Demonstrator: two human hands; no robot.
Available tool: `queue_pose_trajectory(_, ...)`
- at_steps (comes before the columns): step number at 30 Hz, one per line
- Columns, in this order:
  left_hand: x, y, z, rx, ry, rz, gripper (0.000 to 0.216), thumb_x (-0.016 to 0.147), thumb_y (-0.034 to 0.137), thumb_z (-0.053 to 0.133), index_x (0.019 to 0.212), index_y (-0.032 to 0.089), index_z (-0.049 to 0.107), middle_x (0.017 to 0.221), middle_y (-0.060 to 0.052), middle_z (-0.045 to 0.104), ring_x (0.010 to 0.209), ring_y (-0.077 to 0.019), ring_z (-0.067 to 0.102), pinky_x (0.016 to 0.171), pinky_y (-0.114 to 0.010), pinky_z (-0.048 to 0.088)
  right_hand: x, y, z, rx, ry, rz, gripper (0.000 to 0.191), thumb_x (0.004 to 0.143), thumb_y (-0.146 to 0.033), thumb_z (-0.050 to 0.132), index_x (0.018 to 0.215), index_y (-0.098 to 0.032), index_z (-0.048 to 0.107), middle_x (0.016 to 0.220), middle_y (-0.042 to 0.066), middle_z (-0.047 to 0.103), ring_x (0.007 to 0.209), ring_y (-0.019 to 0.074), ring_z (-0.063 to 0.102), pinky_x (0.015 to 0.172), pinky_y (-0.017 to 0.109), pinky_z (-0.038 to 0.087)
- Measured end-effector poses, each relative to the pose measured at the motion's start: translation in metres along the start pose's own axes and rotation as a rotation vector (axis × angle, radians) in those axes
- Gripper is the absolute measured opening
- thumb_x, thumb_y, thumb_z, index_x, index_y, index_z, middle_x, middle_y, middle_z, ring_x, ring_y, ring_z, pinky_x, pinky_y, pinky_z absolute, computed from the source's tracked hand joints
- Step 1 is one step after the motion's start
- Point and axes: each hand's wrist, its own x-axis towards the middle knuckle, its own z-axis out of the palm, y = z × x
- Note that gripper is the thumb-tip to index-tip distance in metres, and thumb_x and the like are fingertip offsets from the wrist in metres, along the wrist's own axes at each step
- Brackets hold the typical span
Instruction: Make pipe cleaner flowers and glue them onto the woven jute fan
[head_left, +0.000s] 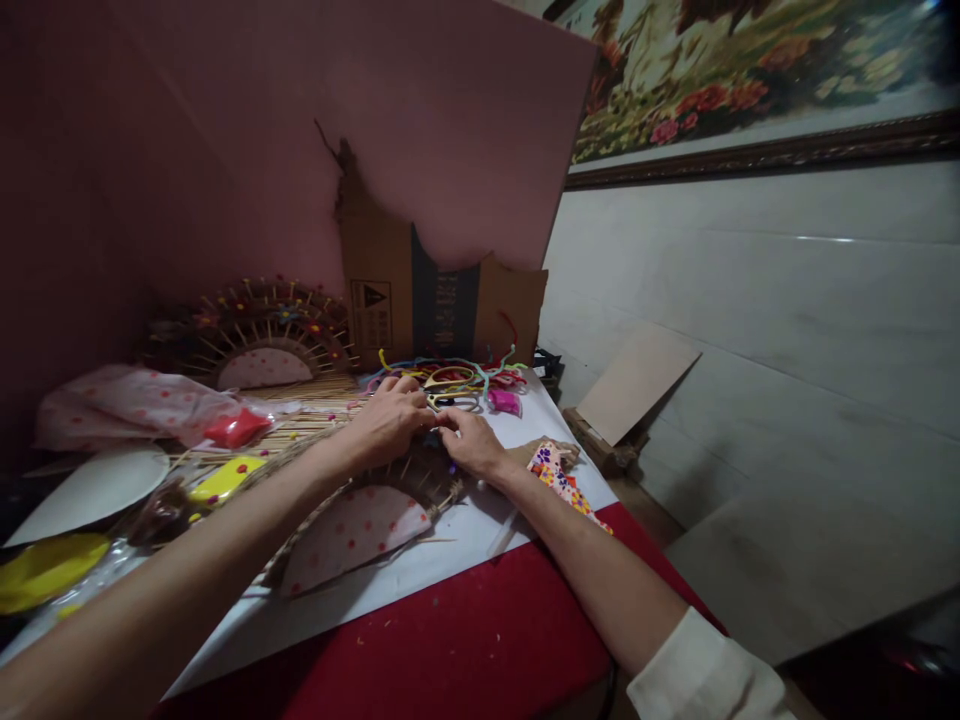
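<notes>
A half-round woven craft piece (356,530) lies in front of me, with red-dotted pale fabric in its middle and thin sticks fanning outward. Over its far right edge my left hand (390,418) has its fingers pressed together. My right hand (472,440) meets it there, thumb and fingers pinched. Whatever sits between the fingertips is too small and hidden to make out. Scissors with yellowish handles (454,378) rest just beyond the hands. A flower-patterned piece (559,475) with coloured dots lies beside my right forearm.
A similar decorated half-round piece (266,365) leans at the back left. Bundled thin sticks (300,425), a red packet (238,428), a yellow packet (229,478) and a yellow dish (49,572) lie left. Colourful fuzzy stems (495,372) and a torn cardboard box (375,280) stand behind.
</notes>
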Motion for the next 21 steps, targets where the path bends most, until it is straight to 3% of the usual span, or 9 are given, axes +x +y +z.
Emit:
queue_pose_trajectory(10,-0.003,0.001,0.003,-0.018,0.038,-0.027,0.019,0.081,0.019,0.051,0.079,0.024,0.069,0.075,-0.007,0.062,0.088,-0.0242,0.045,0.078,-0.04,0.03,0.006,0.011,0.006,0.339,-0.155,0.137,0.023,0.061,-0.014,0.057,0.084,-0.013,0.062,0.054,-0.006,0.05,0.049,0.0081,0.044,0.048,0.018,0.034)
queue_pose_trajectory(16,-0.003,0.002,0.001,-0.029,0.029,-0.04,0.02,0.08,0.019,0.051,0.086,0.025,0.069,0.076,-0.006,0.062,0.089,-0.024,0.044,0.079,-0.039,0.029,0.006,0.004,0.006,0.532,-0.161,0.221,0.02,0.06,-0.011,0.053,0.078,-0.013,0.058,0.049,-0.009,0.043,0.043,0.0046,0.036,0.043,0.016,0.025)
queue_pose_trajectory(21,-0.004,0.002,0.001,-0.035,0.043,-0.041,0.019,0.081,0.019,0.051,0.084,0.025,0.07,0.077,-0.006,0.063,0.09,-0.0241,0.044,0.078,-0.039,0.029,0.002,-0.003,0.003,0.648,-0.159,0.285,0.019,0.058,-0.01,0.054,0.077,-0.014,0.056,0.047,-0.009,0.045,0.04,0.0048,0.037,0.043,0.016,0.026)
